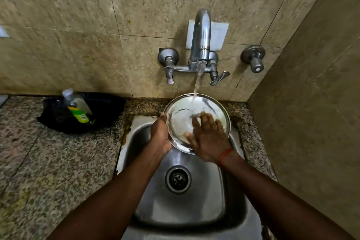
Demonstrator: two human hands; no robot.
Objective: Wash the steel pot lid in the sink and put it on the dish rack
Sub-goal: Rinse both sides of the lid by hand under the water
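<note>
The round steel pot lid [180, 115] is held tilted over the back of the steel sink [194, 191], under water running from the wall tap [201, 41]. My left hand [159, 134] grips the lid's left rim. My right hand [208, 138] lies flat on the lid's inner face with its fingers spread, covering the lid's lower right part. The fingertips look blurred. No dish rack is in view.
A dish soap bottle [78, 107] lies in a black bowl [109, 107] on the speckled granite counter [48, 161] at the left. Tiled walls stand close behind and at the right. A separate tap knob [255, 60] juts from the wall at the right.
</note>
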